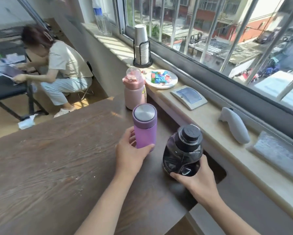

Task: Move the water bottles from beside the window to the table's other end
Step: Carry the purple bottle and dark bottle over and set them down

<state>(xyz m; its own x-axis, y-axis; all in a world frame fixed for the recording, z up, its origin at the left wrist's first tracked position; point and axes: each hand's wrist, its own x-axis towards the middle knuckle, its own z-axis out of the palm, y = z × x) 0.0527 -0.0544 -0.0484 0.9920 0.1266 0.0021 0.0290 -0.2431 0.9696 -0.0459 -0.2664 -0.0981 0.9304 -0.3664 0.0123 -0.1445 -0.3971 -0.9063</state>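
Purple bottle (144,126) in the left hand (130,155) and dark jug (183,153) in the right hand (198,180), each grip closed low around its vessel at the worktop's (57,158) window edge — lifted so, the top-heavy jug could tip or slip.

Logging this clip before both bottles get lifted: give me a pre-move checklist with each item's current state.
1. Left hand wrapped around purple bottle: ok.
2. Right hand gripping black jug low on its body: ok.
3. Both lids seated: ok by look; tightness cannot tell.
4. Pink bottle still by the window, no hand on it: not ok.
5. Jug clear of the table cutout: cannot tell.
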